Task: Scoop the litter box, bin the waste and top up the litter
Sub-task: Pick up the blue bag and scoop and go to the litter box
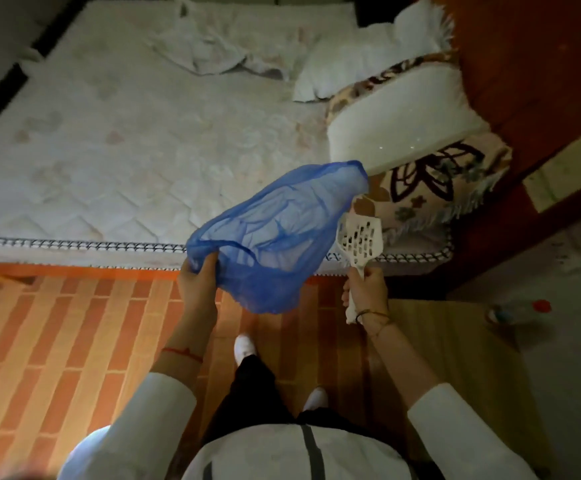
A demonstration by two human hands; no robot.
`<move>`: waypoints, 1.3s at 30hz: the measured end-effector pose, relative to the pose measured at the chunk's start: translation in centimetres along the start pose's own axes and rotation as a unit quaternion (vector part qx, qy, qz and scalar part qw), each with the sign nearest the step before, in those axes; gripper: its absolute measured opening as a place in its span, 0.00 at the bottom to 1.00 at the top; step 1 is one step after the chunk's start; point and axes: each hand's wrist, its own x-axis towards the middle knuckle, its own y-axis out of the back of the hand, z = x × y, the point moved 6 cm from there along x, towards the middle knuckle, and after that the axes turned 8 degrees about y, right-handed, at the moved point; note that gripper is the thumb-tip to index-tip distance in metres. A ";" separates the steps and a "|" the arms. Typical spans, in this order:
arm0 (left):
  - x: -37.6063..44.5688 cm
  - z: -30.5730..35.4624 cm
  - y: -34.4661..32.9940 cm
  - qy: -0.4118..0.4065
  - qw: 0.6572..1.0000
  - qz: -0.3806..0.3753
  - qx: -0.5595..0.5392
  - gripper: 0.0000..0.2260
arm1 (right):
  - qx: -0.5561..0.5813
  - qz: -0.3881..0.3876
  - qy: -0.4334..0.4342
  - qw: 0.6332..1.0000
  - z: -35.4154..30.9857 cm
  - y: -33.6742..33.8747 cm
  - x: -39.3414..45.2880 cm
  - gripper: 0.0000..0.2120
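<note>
My left hand [197,285] grips one edge of a thin blue plastic bag [275,233], which billows open in the air in front of me. My right hand [367,289] holds the handle of a white slotted litter scoop [360,239], blade pointing up, just right of the bag. Some white crumpled material shows under that hand. No litter box is in view.
A bed with a white quilted mattress [126,143] fills the space ahead, with pillows [396,109] and a patterned blanket [438,181] at its right end. Striped orange flooring [57,341] lies underfoot. A low wooden surface [455,341] stands at right, with a red-capped bottle [517,311] on the floor beyond.
</note>
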 end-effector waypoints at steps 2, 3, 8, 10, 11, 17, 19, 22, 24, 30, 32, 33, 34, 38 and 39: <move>1.3 0.8 2.9 -0.013 0.999 0.038 -0.021 0.06 | -0.021 -0.041 0.019 0.999 -1.4 -4.1 0.2 0.07; 2.1 1.3 4.4 -0.017 0.998 0.052 -0.033 0.09 | -0.031 -0.057 0.028 0.997 -1.9 -6.2 0.3 0.08; 6.7 4.0 12.3 -0.020 0.985 0.114 -0.125 0.05 | -0.096 -0.108 0.058 0.988 -4.2 -17.3 0.6 0.15; 8.5 5.4 15.4 -0.029 0.980 0.133 -0.145 0.03 | -0.112 -0.121 0.071 0.984 -5.5 -21.7 0.0 0.15; 9.4 6.1 16.8 -0.030 0.977 0.142 -0.154 0.03 | -0.116 -0.129 0.069 0.982 -6.1 -23.9 -0.4 0.14; 14.9 9.5 26.2 -0.028 0.949 0.218 -0.225 0.02 | -0.124 -0.178 0.060 0.974 -9.0 -37.3 -2.9 0.11; 16.6 10.5 28.9 -0.028 0.942 0.232 -0.240 0.02 | -0.128 -0.202 0.068 0.969 -9.9 -41.7 -4.0 0.12; 19.0 11.3 32.8 -0.022 0.930 0.265 -0.255 0.02 | -0.139 -0.239 0.078 0.958 -11.1 -47.8 -5.8 0.11; 20.5 11.8 35.2 -0.022 0.920 0.289 -0.265 0.03 | -0.141 -0.272 0.083 0.948 -11.8 -51.7 -7.0 0.10; 25.2 13.6 41.1 -0.018 0.893 0.339 -0.295 0.07 | -0.151 -0.356 0.106 0.916 -13.9 -63.1 -9.3 0.08; 27.0 14.4 43.1 -0.017 0.882 0.359 -0.304 0.08 | -0.154 -0.383 0.115 0.904 -15.0 -67.2 -10.0 0.07; 27.9 15.1 44.1 -0.020 0.876 0.369 -0.309 0.07 | -0.152 -0.394 0.116 0.899 -15.5 -69.4 -10.4 0.07; 28.9 15.7 45.1 -0.022 0.871 0.379 -0.312 0.06 | -0.151 -0.405 0.118 0.894 -16.1 -71.6 -10.7 0.07; 33.1 18.5 49.4 -0.025 0.857 0.414 -0.307 0.07 | -0.166 -0.455 0.147 0.863 -19.0 -80.6 -12.0 0.08; 34.1 19.1 50.4 -0.021 0.851 0.423 -0.309 0.08 | -0.169 -0.469 0.151 0.853 -19.8 -82.8 -12.4 0.09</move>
